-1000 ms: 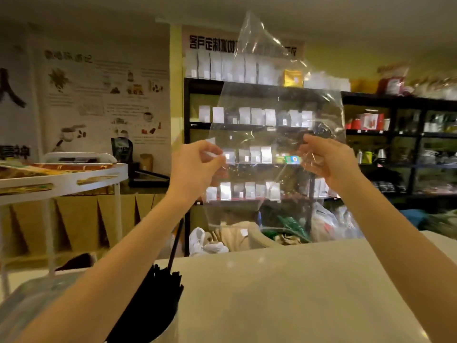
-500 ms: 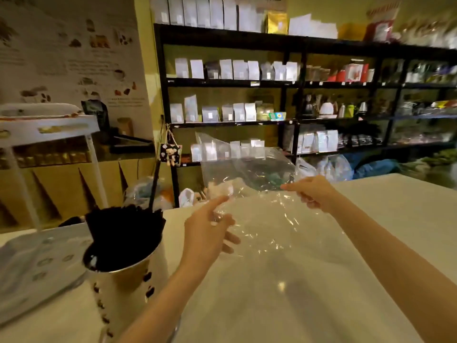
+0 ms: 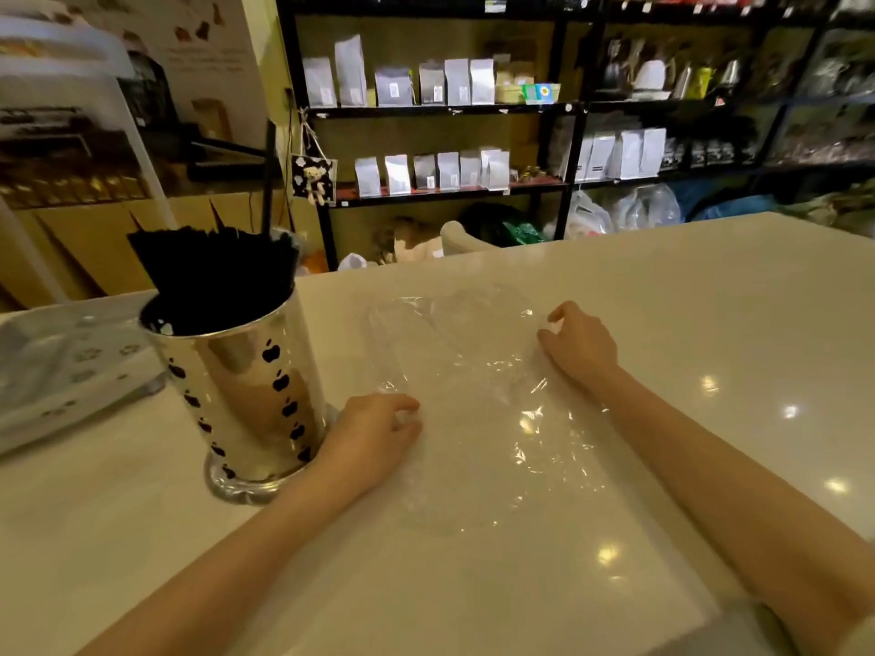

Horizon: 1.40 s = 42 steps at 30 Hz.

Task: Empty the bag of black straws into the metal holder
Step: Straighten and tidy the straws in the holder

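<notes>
The shiny metal holder [image 3: 246, 395] with black apple-shaped cutouts stands on the white counter at the left. It is packed with black straws [image 3: 213, 272]; one straw sticks up higher than the others. The clear plastic bag [image 3: 473, 395] lies flat and empty on the counter to the right of the holder. My left hand [image 3: 374, 433] rests on the bag's left edge beside the holder's base, its fingers curled on the film. My right hand [image 3: 580, 345] has curled fingers on the bag's right edge.
A white patterned tray or lid [image 3: 61, 371] lies at the counter's [image 3: 710, 324] left, behind the holder. A white rack [image 3: 71, 134] stands at the far left. Black shelves [image 3: 473, 106] with white pouches line the back wall beyond the counter edge.
The empty bag came down from held up in front of my face to lying flat on the counter. Both hands came down with it and my view tilted downwards.
</notes>
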### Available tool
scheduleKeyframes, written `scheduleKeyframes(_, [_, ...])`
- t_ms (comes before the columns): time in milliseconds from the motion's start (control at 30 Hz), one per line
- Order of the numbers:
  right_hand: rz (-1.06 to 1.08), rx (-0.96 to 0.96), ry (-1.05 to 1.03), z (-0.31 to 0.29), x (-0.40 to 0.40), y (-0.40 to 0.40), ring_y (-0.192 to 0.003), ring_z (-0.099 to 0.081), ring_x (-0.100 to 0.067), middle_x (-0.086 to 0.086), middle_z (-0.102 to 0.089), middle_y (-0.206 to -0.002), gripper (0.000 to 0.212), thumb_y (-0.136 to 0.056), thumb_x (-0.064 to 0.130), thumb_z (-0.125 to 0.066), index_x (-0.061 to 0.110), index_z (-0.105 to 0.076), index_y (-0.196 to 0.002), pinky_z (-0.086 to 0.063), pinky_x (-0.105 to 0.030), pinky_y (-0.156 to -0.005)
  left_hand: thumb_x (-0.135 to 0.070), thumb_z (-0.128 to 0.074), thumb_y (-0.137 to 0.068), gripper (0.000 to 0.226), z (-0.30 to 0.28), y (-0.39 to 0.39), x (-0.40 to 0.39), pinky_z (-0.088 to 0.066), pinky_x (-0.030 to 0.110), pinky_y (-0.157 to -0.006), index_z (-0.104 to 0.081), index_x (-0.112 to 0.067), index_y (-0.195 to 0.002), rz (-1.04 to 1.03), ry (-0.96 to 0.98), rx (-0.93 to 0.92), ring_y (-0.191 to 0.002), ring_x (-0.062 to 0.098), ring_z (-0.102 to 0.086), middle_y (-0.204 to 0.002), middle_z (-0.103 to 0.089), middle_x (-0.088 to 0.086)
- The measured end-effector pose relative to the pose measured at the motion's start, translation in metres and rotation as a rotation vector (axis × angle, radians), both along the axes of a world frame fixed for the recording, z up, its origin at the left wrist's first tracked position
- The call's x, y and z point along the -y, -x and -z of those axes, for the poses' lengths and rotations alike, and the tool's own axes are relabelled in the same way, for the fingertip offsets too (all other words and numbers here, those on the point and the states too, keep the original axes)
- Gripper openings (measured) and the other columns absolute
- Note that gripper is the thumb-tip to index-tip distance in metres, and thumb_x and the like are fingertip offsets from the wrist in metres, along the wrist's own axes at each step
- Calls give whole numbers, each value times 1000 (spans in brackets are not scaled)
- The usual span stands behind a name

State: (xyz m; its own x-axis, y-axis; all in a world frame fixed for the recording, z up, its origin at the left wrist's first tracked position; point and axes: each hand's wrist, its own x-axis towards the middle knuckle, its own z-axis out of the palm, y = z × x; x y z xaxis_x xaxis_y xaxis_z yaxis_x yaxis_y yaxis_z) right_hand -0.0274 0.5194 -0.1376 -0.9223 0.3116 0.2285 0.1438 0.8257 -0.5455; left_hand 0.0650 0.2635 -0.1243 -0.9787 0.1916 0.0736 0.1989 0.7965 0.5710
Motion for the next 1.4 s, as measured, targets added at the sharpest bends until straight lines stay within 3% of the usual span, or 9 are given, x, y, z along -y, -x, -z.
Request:
scheduleKeyframes(100, [-21, -36, -265, 7, 6, -4, -106, -52, -34, -14, -59, -114, 36, -90, 21, -49, 8, -45, -123, -41, -38, -77, -31, -48, -88, 35, -8, -6, -5, -42, 32, -93, -53, -25, -122, 57, 207, 8, -112, 25, -53, -121, -61, 7])
scheduleKeyframes(333, [-93, 24, -714, 5, 14, 4, -113, -42, -34, -15, -51, -123, 28, -91, 14, -39, 5, -51, -115, -34, -42, -90, -47, -36, -90, 46, -22, -12, -3, -37, 32, -80, -42, -22, -128, 66, 534, 22, -113, 29, -50, -122, -55, 11])
scheduleKeyframes(500, [-429, -164, -285, -42, 62, -8, -112, -49, -26, -8, -56, -123, 29, -92, 23, -51, 13, -55, -118, -36, -33, -91, -55, -32, -89, 51, -53, -12, 2, -35, 31, -71, -39, -25, -129, 62, 596, -142, -105, 26, -54, -115, -59, 5])
scheduleKeyframes(633, [-715, -272, 165, -90, 119, -25, -99, -57, -14, -1, -62, -107, 25, -91, 17, -54, 13, -57, -115, -47, -26, -87, -51, -44, -86, 38, -105, -25, 12, -48, 24, -73, -45, -41, -122, 212, 117, -181, -76, 3, -55, -81, -57, -15])
scheduleKeyframes(733, [-843, -305, 314, -118, 153, -31, -101, -59, -13, 2, -61, -106, 27, -93, 16, -50, 13, -53, -120, -48, -22, -85, -44, -51, -79, 32, -142, -29, 39, -48, 10, -68, -53, -44, -111, 241, -158, -364, -80, -2, -58, -81, -61, -15])
scheduleKeyframes(900, [-921, -302, 584, -147, 190, -27, -96, -62, -10, 3, -67, -101, 32, -95, 19, -45, 17, -48, -127, -51, -22, -82, -34, -71, -68, 33, -163, -30, 100, -54, 22, -76, -62, -32, -99, 18, -596, -555, -87, 5, -62, -86, -67, -10])
scheduleKeyframes(1000, [-928, -308, 712, -159, 203, -21, -91, -65, -9, 4, -69, -96, 34, -95, 22, -46, 15, -49, -128, -53, -26, -83, -41, -71, -64, 40, -159, -23, 125, -48, 19, -79, -56, -39, -101, -95, -528, -618, -99, 0, -56, -99, -61, -21])
scheduleKeyframes(1133, [-923, -320, 728, -159, 214, -18, -90, -67, -12, -1, -72, -96, 33, -91, 21, -53, 19, -50, -124, -54, -30, -84, -54, -70, -59, 70, -146, -4, 136, -35, 17, -85, -42, -39, -121, -126, -484, -358, -111, 0, -43, -122, -45, -20])
scheduleKeyframes(1400, [-983, -418, 680, -154, 222, -21, -68, -68, -8, -4, -72, -80, 43, -87, 5, -59, 21, -46, -124, -55, -18, -65, -50, -80, -48, 88, -126, 14, 139, -52, 21, -78, -36, -46, -124, -19, -499, -148, -113, 10, -51, -125, -49, -15])
